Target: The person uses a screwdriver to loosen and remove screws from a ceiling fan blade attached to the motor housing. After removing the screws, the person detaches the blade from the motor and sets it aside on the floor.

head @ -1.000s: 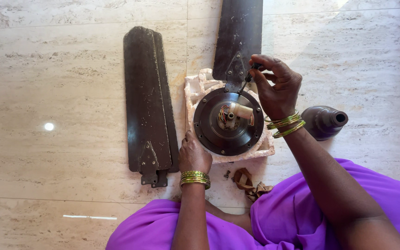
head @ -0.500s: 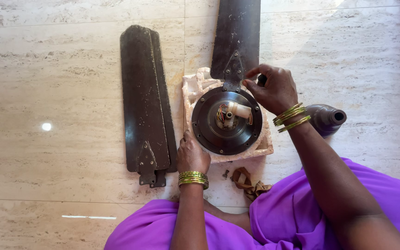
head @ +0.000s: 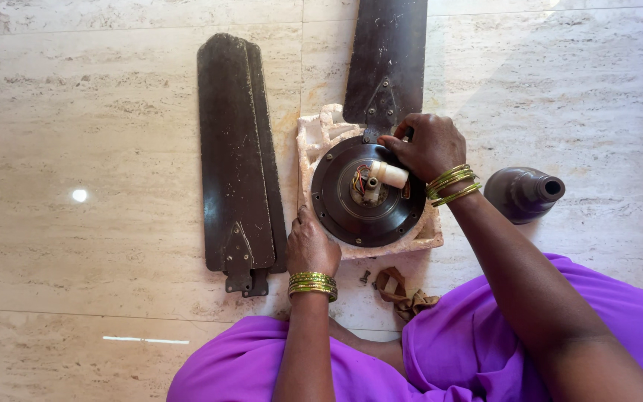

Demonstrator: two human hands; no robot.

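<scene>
I see the right hand [head: 427, 145] has dropped lower, fingers now curled tight at the attached blade [head: 386, 59] bracket; whether it grips anything I cannot tell. The left hand [head: 311, 246] stays loosely pressed against the fan motor [head: 366, 193], which sits between both hands.

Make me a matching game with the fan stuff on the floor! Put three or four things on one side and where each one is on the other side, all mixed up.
Things:
1. two stacked loose fan blades
2. round fan motor
3. dark bell-shaped cover
4. crumpled brown rag

Places:
A. lying on its side on the floor, right of the right hand
B. on the floor near the purple cloth, below the motor
C. on the pale foam block, between both hands
D. flat on the floor, left of the left hand

Pairs: 1-D, 2-C, 3-A, 4-B
</scene>
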